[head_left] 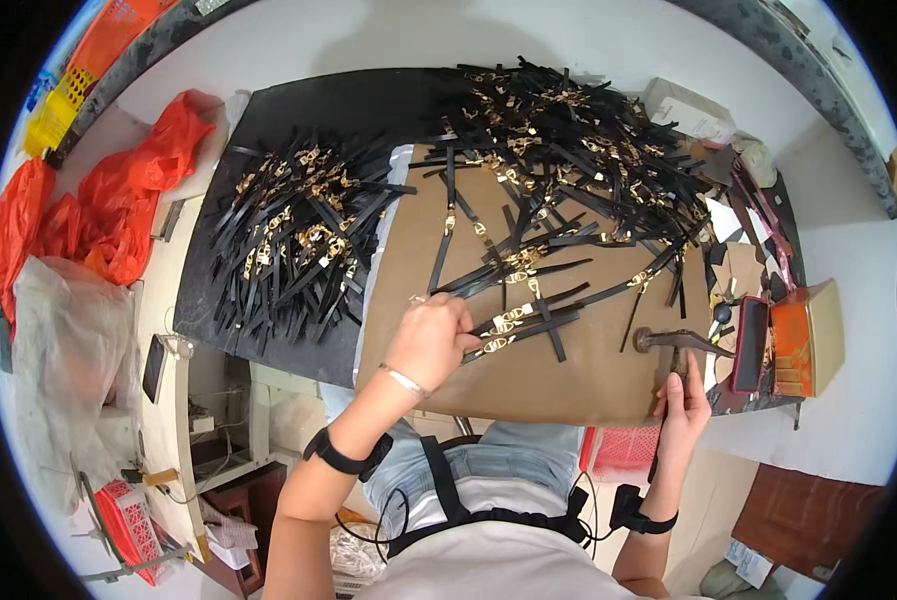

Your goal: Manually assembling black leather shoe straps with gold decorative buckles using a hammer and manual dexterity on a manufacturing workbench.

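Note:
My left hand [432,340] is closed around the ends of several black straps [533,326] with gold-coloured metal links, which fan out to the right over the brown work mat [528,390]. My right hand [684,405] grips the handle of a hammer [676,342] at the mat's right edge. The hammer's head lies sideways just beyond my fingers, its round face toward the left and its pointed end toward the right. Farther off, a large heap of similar straps [578,140] spreads onto the mat. Some loose straps [448,220] lie between that heap and my left hand.
A second strap pile [298,240] covers the dark tabletop [318,100] at left. On the right stand an orange box [806,340], a dark red-rimmed case [751,345] and a white carton [686,110]. Red plastic bags [128,210] hang beyond the left edge.

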Demonstrator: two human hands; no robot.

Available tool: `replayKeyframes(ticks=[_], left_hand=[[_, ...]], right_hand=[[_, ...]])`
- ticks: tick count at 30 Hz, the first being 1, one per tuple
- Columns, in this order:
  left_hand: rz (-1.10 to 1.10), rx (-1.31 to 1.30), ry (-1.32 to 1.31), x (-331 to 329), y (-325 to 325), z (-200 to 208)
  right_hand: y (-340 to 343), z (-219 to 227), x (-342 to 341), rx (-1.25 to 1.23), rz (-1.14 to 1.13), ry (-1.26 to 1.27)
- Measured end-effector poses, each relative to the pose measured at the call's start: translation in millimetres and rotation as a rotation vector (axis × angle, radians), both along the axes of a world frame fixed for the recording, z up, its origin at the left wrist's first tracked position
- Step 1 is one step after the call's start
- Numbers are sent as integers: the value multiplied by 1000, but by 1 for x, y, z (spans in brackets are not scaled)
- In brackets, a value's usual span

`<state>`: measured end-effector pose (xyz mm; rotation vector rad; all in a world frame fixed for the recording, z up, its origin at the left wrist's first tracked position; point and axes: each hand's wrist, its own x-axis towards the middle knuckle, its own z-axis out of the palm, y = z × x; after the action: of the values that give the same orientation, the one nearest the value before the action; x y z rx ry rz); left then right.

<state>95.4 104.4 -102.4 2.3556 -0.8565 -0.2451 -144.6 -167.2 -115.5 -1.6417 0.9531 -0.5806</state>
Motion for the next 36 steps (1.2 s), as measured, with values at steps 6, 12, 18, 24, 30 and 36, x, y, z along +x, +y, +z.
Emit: replayKeyframes(ticks=[6,12,18,24,30,36], left_hand=[[140,-129,168,-2,32,10],[-176,-20,-528,-13,58,1],[-33,-22,-368,-35,60,-8],[176,-210,-220,-43,53,-7],[195,-216,-209,-41,55,-8],[212,-264,-221,-42,53,-9]], right_hand=[[18,18,13,-53,78,25],[52,41,27,-235,297,74],[92,51,78,-713,561,-76],[105,62,88,-816,686,160],[122,54,100,-856,741,139],[116,51,102,-774,617,136]])
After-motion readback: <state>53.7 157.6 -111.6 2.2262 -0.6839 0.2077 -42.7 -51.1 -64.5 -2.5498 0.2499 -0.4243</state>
